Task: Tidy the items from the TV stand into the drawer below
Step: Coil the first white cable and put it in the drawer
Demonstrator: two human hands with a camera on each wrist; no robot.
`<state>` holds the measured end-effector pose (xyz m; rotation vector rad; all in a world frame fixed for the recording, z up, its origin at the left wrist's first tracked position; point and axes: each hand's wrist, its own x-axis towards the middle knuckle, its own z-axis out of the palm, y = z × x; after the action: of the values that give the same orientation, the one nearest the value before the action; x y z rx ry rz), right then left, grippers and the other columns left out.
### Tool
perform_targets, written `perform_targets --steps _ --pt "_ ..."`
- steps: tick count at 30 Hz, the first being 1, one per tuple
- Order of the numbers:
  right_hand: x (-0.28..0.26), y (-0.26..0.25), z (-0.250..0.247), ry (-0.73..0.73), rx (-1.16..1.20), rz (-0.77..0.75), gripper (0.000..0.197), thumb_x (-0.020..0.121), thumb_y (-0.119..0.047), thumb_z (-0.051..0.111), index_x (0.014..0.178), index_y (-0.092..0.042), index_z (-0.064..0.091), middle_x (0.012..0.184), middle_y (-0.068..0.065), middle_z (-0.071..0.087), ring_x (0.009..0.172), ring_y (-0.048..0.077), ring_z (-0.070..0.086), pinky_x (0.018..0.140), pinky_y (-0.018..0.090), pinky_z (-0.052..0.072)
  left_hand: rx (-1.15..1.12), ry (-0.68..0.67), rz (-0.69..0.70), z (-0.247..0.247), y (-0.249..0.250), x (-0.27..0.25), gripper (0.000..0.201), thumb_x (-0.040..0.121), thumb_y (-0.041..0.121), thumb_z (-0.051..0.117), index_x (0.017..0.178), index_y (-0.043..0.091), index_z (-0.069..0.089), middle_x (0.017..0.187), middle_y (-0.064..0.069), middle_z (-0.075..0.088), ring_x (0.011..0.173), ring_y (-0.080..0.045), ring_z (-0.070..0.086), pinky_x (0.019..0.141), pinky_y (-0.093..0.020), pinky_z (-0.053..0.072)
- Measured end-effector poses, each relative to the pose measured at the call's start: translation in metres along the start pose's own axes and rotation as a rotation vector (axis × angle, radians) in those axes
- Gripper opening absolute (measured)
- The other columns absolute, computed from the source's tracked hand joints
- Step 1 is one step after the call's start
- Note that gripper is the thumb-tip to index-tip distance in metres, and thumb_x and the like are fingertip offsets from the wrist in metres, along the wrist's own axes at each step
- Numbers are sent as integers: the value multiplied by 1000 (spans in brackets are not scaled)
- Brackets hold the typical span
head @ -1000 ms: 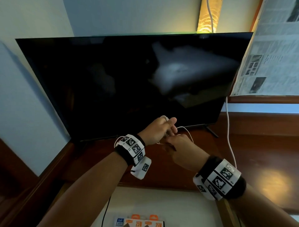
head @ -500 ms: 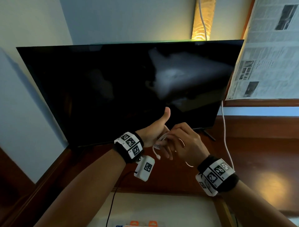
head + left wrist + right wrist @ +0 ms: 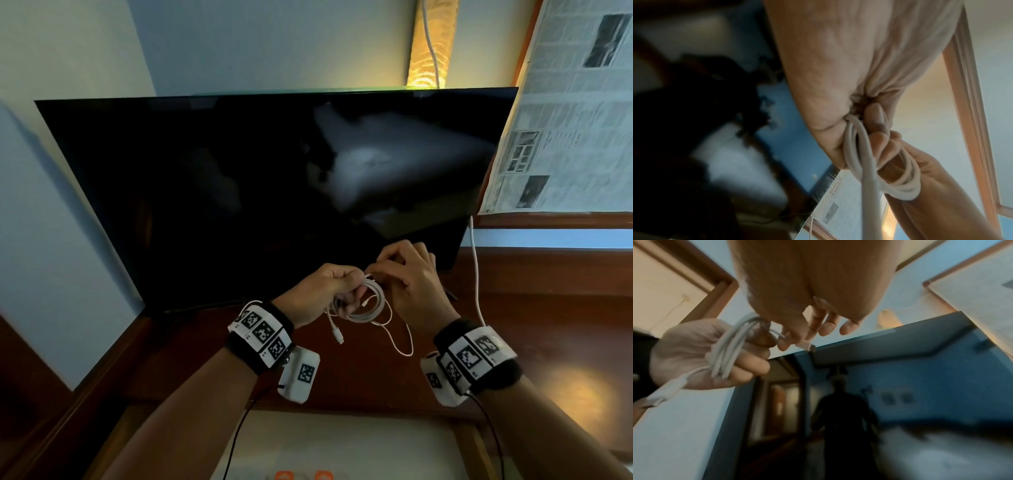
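A person stands at a dark wooden TV stand (image 3: 513, 325), coiling a white cable (image 3: 364, 305) in the air just in front of the TV (image 3: 239, 192). The left hand (image 3: 322, 291) is a closed fist around the bundled loops, fingers wrapped tight over several strands. The right hand (image 3: 411, 284) pinches the cable's far end near its plug (image 3: 807, 346) between thumb and forefinger, while its other fingers hang loose. One loose loop and a second plug (image 3: 339, 339) dangle below the coil, above the stand's top.

The drawer (image 3: 342, 442) sits open below the stand's front edge, with a pale floor and orange-topped packs (image 3: 303, 475) at its near edge.

Judging from this, the coil could spring apart if the left fist loosens before the end is tucked in, since the loops are held only by finger pressure. The dangling loop could catch on the stand's front edge on the way down. A separate white cord (image 3: 476, 274) hangs right of the TV, near the right wrist, and could snag.

There is open room between the TV and the stand's front edge, and the drawer below looks mostly free, though part of it is hidden by the arms.
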<state>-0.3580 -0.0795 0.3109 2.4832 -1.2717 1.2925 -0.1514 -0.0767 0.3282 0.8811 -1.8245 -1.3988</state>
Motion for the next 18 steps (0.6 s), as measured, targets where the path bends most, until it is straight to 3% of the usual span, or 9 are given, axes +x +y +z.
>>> perform_targets --steps 1,3,6,9,12,14,16,18 --pt "2 0 2 -10 -28 -38 21 93 -6 71 101 -24 77 102 -9 59 97 15 49 85 37 41 -10 6 5 1 0 -1 37 112 24 40 81 9 55 58 0 45 58 -17 49 58 -25 42" --pt "5 -4 1 -21 155 27 19 90 -4 74 98 -21 79 94 -10 69 88 12 61 79 37 52 2 35 18 3 1 -1 36 112 23 39 81 10 53 56 5 47 60 -17 51 60 -27 43" --pt "8 -13 -4 -44 546 357 19 88 1 75 96 -16 80 88 -1 80 83 14 77 79 35 64 104 101 42 4 3 0 35 112 21 41 81 9 52 60 7 56 59 -13 55 62 -27 45" --pt "8 -18 -10 -127 817 553 20 92 6 66 104 -5 77 95 13 80 91 31 78 84 42 64 174 151 66 2 6 0 34 111 19 43 81 8 53 68 -4 58 61 -15 54 61 -27 46" --pt "7 -21 -18 -252 1102 557 30 95 8 52 117 2 71 109 20 76 102 33 74 86 34 61 215 209 58 0 8 3 34 111 18 44 79 11 55 70 -6 58 60 -12 55 60 -25 45" --pt "4 -26 -15 -278 879 422 30 91 -2 66 120 -7 70 109 10 77 101 21 75 86 29 60 203 238 35 1 7 5 35 111 19 44 78 11 54 70 -6 58 61 -15 56 62 -27 46" --pt "-1 -31 -8 -189 536 346 30 86 -11 80 114 -16 71 99 -4 76 90 4 73 75 18 59 106 225 -4 3 8 7 37 111 20 43 77 10 53 70 -6 59 64 -18 58 65 -26 49" --pt "-2 -37 -3 -23 438 315 10 92 -14 75 101 -16 71 86 -7 72 72 0 70 60 12 53 53 184 -15 6 10 7 38 111 21 42 78 10 57 64 1 55 58 -10 54 62 -20 48"
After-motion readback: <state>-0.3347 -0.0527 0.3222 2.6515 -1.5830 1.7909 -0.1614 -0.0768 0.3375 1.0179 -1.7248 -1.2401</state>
